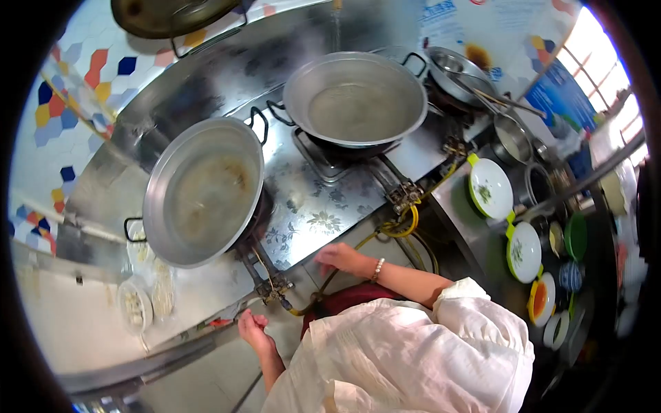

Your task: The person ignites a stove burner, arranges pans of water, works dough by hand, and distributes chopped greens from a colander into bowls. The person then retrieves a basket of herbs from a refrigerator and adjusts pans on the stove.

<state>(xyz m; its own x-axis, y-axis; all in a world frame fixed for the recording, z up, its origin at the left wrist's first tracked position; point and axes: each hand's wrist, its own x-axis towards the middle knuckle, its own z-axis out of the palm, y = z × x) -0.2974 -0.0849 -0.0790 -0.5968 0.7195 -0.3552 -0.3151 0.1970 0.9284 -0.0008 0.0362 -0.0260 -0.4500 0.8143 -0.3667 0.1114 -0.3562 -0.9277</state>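
Observation:
My left hand (255, 332) is below the stove's front edge, near the left burner valve (274, 286), palm partly up, fingers loosely bent and apart, nothing in it. My right hand (337, 259), with a beaded bracelet (378, 269) at the wrist, hangs in front of the steel stove top (303, 213); its slightly blurred fingers are apart and hold nothing. Beyond my left hand a large metal pan (203, 189) contains cloudy liquid with brownish patches. A second large pan (354, 100) with clearer liquid sits on the middle burner. Neither hand touches a pan.
Green-rimmed plates (490, 188) with chopped greens and a bowl of orange sauce (540, 299) line the right counter. A third pan (463, 74) holds ladles at the back right. Yellow hoses (403, 230) loop below the stove. A small white dish (133, 308) lies left.

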